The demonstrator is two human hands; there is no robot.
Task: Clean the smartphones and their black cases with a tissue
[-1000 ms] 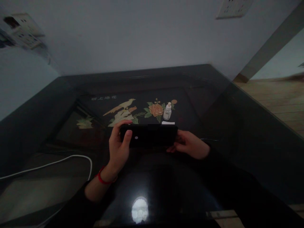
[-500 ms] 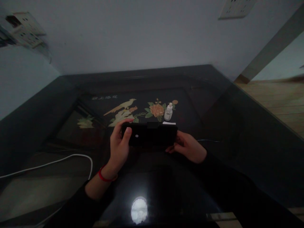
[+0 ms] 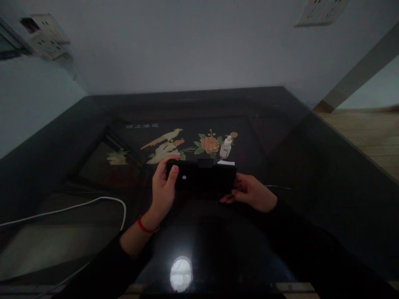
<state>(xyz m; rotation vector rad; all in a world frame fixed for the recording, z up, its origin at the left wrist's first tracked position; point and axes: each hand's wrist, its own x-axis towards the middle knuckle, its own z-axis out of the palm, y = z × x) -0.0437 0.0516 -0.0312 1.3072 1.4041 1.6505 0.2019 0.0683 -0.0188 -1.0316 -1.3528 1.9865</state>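
Observation:
A black oblong object (image 3: 204,178) with a small round pale mark near its left end is held level between my two hands; its exact kind is too dark to make out. My left hand (image 3: 164,187), with a red band at the wrist, is closed round its left end, thumb on the near face and fingers over the top edge. At the right end, my right hand (image 3: 251,193) has its fingers bent against the lower corner, some hidden behind it. A white strip (image 3: 226,163) shows along the top edge. Just beyond stands a small clear bottle (image 3: 225,149) with a white cap.
The glossy dark tabletop (image 3: 193,106) bears a bird and flower picture. A white cable (image 3: 93,201) curves across the left side, and a thin cord (image 3: 277,187) lies right of my right hand. A wall with sockets (image 3: 321,11) rises behind.
The whole view has shifted slightly, so the table, bottle and hands appear a little further right. Both hands keep the same hold on the black object.

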